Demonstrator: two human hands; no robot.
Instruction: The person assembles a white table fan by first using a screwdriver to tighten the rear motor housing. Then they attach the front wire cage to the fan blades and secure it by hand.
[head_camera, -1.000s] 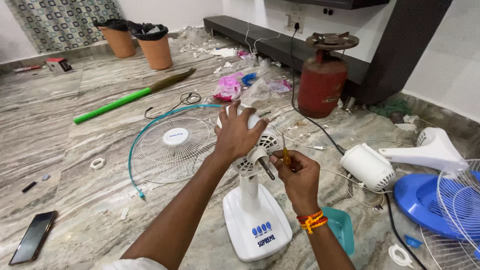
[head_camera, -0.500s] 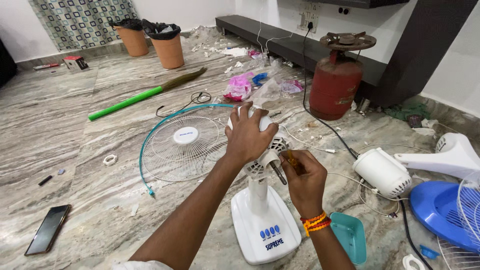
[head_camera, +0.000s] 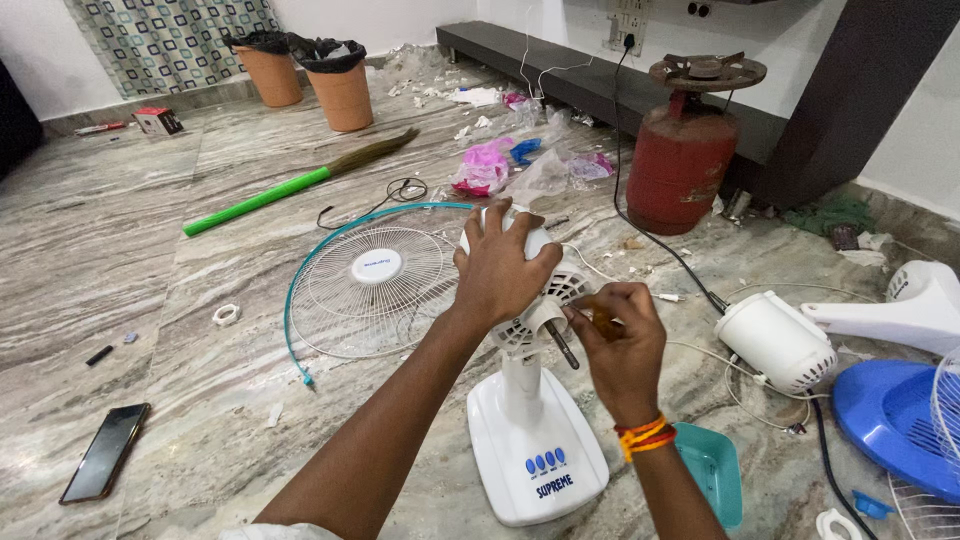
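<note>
A white table fan stands on its base (head_camera: 535, 450) on the marble floor, with no blade or grille on it. My left hand (head_camera: 503, 262) grips the top of its white motor housing (head_camera: 560, 290). The bare motor shaft (head_camera: 561, 345) sticks out toward me. My right hand (head_camera: 620, 335) is closed on a small tool with an amber handle (head_camera: 600, 318), held against the motor's right side beside the shaft. A wire fan grille with a teal rim (head_camera: 372, 275) lies flat on the floor to the left of the fan.
A red gas cylinder (head_camera: 682, 165) with a burner stands behind. Another white fan motor (head_camera: 775, 340) and a blue fan part (head_camera: 895, 425) lie at right. A teal tray (head_camera: 712, 470), a phone (head_camera: 105, 452), a green-handled broom (head_camera: 290, 185) and two lined pots (head_camera: 340, 82) are around.
The view has shifted closer to the fan. Both hands stay on the motor, with the right hand a little lower beside the shaft.
</note>
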